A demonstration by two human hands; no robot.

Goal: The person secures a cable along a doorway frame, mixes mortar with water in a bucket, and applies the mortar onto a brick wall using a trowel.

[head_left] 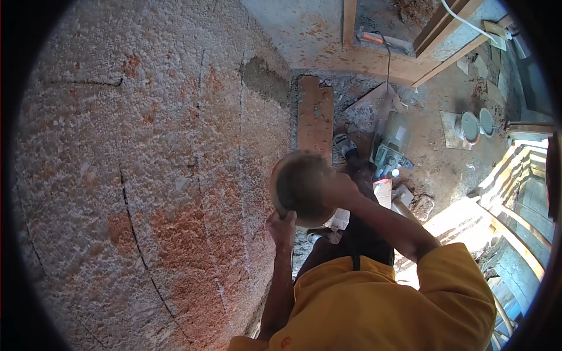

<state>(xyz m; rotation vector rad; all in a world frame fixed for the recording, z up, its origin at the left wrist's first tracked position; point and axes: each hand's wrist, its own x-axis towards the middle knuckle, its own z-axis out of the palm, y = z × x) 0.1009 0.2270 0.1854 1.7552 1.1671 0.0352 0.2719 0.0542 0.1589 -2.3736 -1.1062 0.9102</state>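
Note:
Near the rough wall (175,134), a round shallow bowl (275,184) with dark grey, wet-looking mix (301,187) in it is held up in front of my body. My left hand (283,229) grips its near left rim, the thumb on the edge. My right hand (339,190) is at the right side of the bowl, over the mix. Motion smears its fingers, so I cannot see whether they hold a tool or the rim. The wall beside the bowl is coarse, with reddish patches and dark vertical lines. Higher up it carries a smooth grey patch (266,79).
A reddish-brown board (315,114) lies along the wall's foot. Beyond my feet stand a clear container with a teal part (389,155) and two buckets (470,127). A cable (389,58) hangs from a window frame (386,55). Wooden slats (515,234) stand at right.

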